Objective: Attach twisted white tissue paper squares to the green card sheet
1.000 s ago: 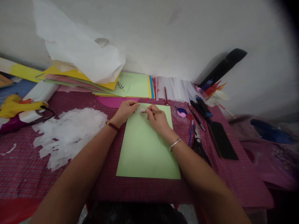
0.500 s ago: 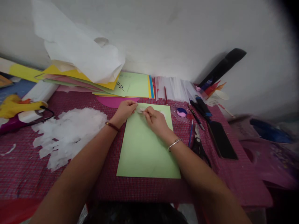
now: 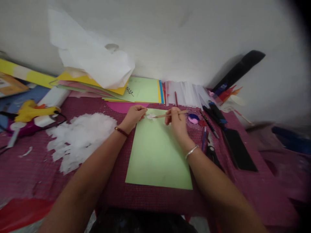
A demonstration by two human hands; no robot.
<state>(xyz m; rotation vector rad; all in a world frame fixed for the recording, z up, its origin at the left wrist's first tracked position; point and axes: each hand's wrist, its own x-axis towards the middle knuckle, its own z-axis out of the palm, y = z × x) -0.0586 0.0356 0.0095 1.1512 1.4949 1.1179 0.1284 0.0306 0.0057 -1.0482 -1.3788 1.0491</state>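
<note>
A pale green sheet of paper (image 3: 157,155) lies in front of me on the checked cloth. Over its upper right part, my right hand (image 3: 178,124) grips a thin wooden stick (image 3: 161,116), its tip pointing left. That tip meets a small white piece (image 3: 150,116), seemingly thin paper, near the sheet's top edge. My left hand (image 3: 135,117) is pinched closed at the top left corner, its fingertips close beside the white piece. Whether they hold it or something else is hard to make out.
A heap of white paper pieces (image 3: 82,139) lies left, beside a yellow glue gun (image 3: 34,111). Coloured sheets (image 3: 145,90) and crumpled white paper (image 3: 97,64) are stacked behind. Scissors (image 3: 211,149), a palette of paint (image 3: 193,118) and a black phone-like slab (image 3: 239,150) lie right.
My right hand has drawn back to the right, so the stick and the white piece now show more plainly. My left hand stays at the sheet's corner. The whole view has shifted slightly.
</note>
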